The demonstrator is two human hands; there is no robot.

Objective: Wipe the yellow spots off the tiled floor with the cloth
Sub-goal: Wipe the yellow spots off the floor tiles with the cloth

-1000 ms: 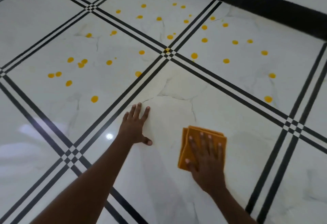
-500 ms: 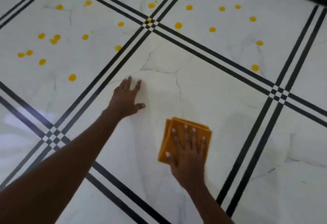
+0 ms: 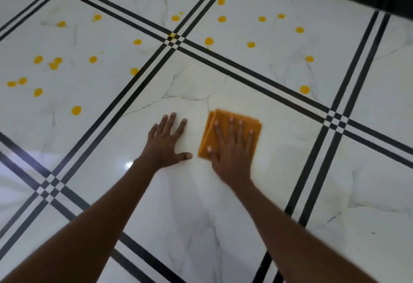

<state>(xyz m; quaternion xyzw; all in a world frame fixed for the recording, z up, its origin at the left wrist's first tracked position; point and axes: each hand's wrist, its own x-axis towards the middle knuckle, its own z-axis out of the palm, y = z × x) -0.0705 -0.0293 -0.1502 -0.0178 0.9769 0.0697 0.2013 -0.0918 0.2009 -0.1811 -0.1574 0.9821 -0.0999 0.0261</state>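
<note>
Fingers (image 3: 172,124) of the left hand (image 3: 166,143) are spread wide and laid flat on the bare white tile, thumb stuck out toward the cloth, nothing held. Further left, loads of yellow spots (image 3: 76,110) are scattered over the neighbouring tile of the tiled floor (image 3: 290,171), past the double black lines (image 3: 138,86), well apart from both hands. Just beside the left thumb, the folded orange cloth (image 3: 223,118) is lying flat on the same middle tile, pinned down by the right hand (image 3: 232,148), whose straight fingers are fanned out over it, so it's pressed rather than gripped. More spots are seen on the far tiles and on the tile to the upper right, none being touched by the cloth.
</note>
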